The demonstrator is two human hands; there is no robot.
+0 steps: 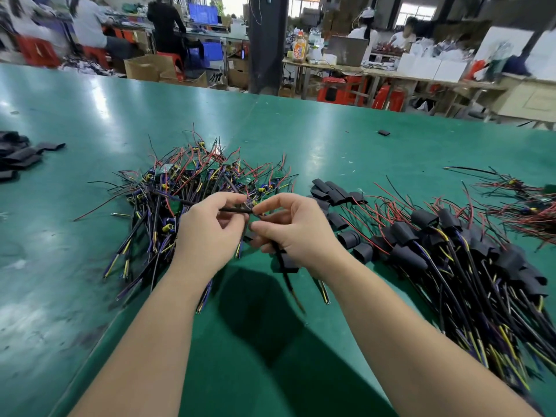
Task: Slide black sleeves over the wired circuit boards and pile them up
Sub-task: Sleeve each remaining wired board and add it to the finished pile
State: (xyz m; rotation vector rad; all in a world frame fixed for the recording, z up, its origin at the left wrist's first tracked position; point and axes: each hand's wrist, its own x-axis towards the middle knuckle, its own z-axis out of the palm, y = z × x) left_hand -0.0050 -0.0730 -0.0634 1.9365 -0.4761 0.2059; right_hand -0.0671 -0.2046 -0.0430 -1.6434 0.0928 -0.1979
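Both hands meet above the green table (90,109), just in front of a tangled heap of bare wired circuit boards (192,182). My left hand (207,230) pinches a thin black cable (234,209) between thumb and fingers. My right hand (294,227) grips a wired piece with a black sleeve (287,261) hanging below the palm, its wires trailing toward me. Loose black sleeves (334,191) lie just right of the hands. A large pile of sleeved boards (451,251) with black, yellow and red wires spreads at the right.
More black sleeves (18,155) are stacked at the table's left edge. A second tangle of red and black wires (523,206) lies at far right. One stray black piece (384,133) sits mid-table. Other workers, benches and red stools stand beyond the table.
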